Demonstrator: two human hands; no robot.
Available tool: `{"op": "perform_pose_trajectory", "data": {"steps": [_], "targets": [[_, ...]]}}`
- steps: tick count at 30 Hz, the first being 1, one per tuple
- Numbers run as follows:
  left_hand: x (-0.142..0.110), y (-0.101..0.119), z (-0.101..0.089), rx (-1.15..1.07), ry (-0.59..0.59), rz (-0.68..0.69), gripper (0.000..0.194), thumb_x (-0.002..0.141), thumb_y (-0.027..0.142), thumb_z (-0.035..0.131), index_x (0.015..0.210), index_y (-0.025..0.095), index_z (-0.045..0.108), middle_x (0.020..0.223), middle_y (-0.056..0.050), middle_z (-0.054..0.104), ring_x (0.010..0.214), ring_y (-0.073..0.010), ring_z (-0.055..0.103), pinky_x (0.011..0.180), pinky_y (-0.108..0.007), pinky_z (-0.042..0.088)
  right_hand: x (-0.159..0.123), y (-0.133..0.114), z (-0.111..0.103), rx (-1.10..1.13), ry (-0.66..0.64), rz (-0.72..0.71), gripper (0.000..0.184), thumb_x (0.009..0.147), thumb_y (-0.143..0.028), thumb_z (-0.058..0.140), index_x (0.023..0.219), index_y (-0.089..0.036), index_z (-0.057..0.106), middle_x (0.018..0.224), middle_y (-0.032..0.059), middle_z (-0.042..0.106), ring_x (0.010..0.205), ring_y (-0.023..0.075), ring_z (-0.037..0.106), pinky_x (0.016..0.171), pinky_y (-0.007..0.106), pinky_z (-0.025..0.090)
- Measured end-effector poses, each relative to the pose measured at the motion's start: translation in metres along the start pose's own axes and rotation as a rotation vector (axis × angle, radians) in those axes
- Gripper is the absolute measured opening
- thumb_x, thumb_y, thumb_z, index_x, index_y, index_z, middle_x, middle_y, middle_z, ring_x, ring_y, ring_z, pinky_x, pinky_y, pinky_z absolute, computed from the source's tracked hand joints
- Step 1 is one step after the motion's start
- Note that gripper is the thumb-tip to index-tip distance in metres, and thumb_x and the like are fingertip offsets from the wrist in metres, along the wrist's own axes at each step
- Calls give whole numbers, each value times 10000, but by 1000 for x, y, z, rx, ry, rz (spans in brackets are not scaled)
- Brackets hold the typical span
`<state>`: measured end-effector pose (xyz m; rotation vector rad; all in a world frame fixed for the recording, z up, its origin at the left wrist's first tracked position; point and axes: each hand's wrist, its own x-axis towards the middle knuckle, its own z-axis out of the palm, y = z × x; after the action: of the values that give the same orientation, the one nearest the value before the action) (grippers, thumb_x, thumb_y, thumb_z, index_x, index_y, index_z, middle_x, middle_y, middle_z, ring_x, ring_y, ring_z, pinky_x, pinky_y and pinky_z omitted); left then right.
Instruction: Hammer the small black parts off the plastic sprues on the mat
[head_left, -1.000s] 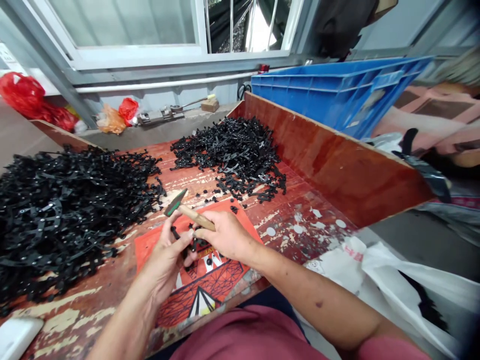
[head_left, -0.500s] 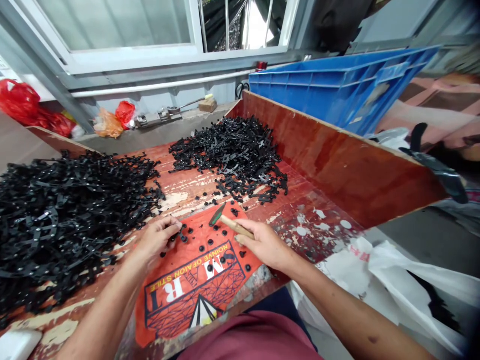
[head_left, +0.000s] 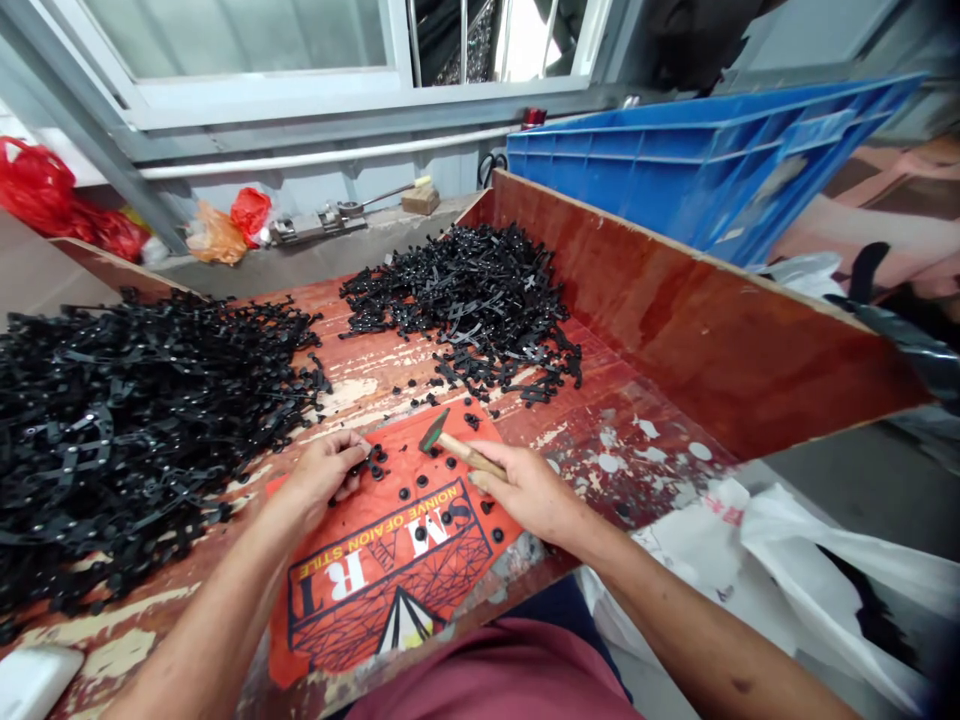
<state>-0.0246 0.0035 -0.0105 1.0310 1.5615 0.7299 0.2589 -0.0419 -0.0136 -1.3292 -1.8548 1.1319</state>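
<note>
My right hand (head_left: 529, 492) is wrapped round the wooden handle of a small hammer (head_left: 459, 450), its dark head with a green patch raised over the orange printed sheet (head_left: 330, 635). At the sheet's left side my left hand (head_left: 328, 472) pinches a small black plastic part (head_left: 367, 464) with round ends; the fingers partly hide it. Several loose black round caps (head_left: 421, 481) lie scattered on the sheet between and below the hands.
A big heap of black linked parts (head_left: 112, 430) covers the table's left side. Another black heap (head_left: 480, 290) lies at the back. A red-brown board (head_left: 675, 300) borders the right, with a blue crate (head_left: 622, 165) behind it. White sacks (head_left: 757, 560) hang at lower right.
My hands were together over the sheet one second ago. They have since moved apart, the hammer going right with my right hand and the black part left with my left.
</note>
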Motion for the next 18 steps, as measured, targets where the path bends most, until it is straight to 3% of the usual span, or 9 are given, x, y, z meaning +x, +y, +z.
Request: {"op": "perform_pose_trajectory", "data": {"steps": [10,18], "targets": [[-1,-4,-2,-22,-29,7,255,662,394,682,716,193,535,368,83,460,304,-59,345,333,-156,179,5,-11,0,-40,-54,8,325,943,-277,512,1217,-229,680,687,-27,523,611,133,461,535,233,305],[-4,0,0,-31,-38,19,282,619,414,687,705,190,540,360,80,456,305,-59,346,337,-156,183,8,-13,2,-36,-58,-1,315,949,-270,519,1221,-234,674,723,-25,548,610,125,458,545,227,313]]}}
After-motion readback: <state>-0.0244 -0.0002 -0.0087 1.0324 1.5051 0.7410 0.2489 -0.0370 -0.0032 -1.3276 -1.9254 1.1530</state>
